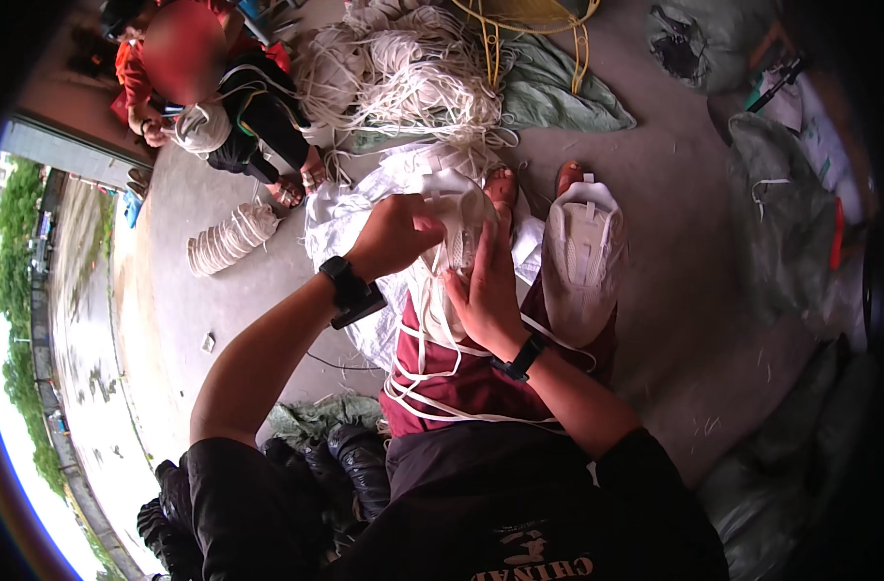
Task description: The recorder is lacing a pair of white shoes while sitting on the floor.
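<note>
A white mesh sneaker [452,194] rests on my lap, its toe end partly hidden by my hands. My left hand [392,235] is curled over its left side, fingers closed; what is between the fingertips is hidden. Along the shoe's right side lies my right hand [487,298], fingers and thumb gripping the upper. Loose white shoelaces [425,363] trail from the shoe across my dark red trousers [432,392]. A second white sneaker [582,254] lies on my right leg, untouched by either hand.
Ahead is a big heap of white laces [413,73] beside a yellow metal stool [490,29]. A bundled coil of laces [232,239] lies on the floor at left. Another person [258,107] sits far left with white material in hand. Grey-green sacks [781,203] stand at right.
</note>
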The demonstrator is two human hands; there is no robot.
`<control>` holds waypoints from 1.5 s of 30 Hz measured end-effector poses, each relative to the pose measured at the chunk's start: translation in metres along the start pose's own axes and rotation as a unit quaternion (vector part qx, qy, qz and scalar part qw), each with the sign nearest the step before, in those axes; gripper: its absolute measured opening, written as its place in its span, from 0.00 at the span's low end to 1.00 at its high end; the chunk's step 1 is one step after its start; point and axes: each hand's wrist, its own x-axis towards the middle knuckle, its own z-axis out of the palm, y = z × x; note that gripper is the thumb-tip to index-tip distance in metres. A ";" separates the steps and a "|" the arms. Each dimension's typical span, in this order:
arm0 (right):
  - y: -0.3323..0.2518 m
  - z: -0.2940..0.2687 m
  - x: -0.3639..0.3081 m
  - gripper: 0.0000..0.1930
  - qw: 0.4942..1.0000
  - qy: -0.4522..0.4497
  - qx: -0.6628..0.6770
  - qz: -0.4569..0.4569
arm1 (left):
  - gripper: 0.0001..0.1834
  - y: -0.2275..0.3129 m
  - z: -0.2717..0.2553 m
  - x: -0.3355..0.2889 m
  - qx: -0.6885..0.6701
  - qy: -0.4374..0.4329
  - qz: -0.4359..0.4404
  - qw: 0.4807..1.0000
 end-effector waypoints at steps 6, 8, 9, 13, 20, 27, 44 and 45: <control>-0.007 0.007 -0.002 0.45 0.999 0.002 -0.040 -0.001 | 0.07 -0.006 0.010 -0.019 0.061 0.177 0.161 0.969; -0.011 0.009 -0.006 0.45 0.997 -0.002 -0.076 0.035 | 0.10 -0.007 0.016 -0.036 0.016 0.261 0.012 0.965; -0.012 0.010 -0.008 0.45 0.996 -0.003 -0.077 0.034 | 0.10 -0.012 0.018 -0.045 -0.024 0.242 -0.008 0.970; -0.018 0.011 -0.007 0.43 0.995 0.015 -0.099 0.006 | 0.18 -0.026 0.029 -0.078 -0.062 0.065 -0.115 0.989; -0.041 0.003 0.006 0.35 0.996 0.012 -0.062 -0.062 | 0.14 -0.045 0.030 -0.093 -0.109 0.007 -0.113 0.988; -0.054 0.009 0.024 0.17 0.991 -0.023 -0.080 -0.106 | 0.10 -0.057 0.022 -0.102 -0.141 0.011 -0.140 0.980; -0.060 0.011 0.025 0.08 0.989 -0.020 -0.079 -0.125 | 0.20 -0.094 0.003 -0.103 -0.638 -0.254 -0.261 0.679; -0.060 0.011 0.025 0.08 0.988 -0.031 -0.077 -0.129 | 0.20 -0.093 0.003 -0.103 -0.638 -0.253 -0.260 0.679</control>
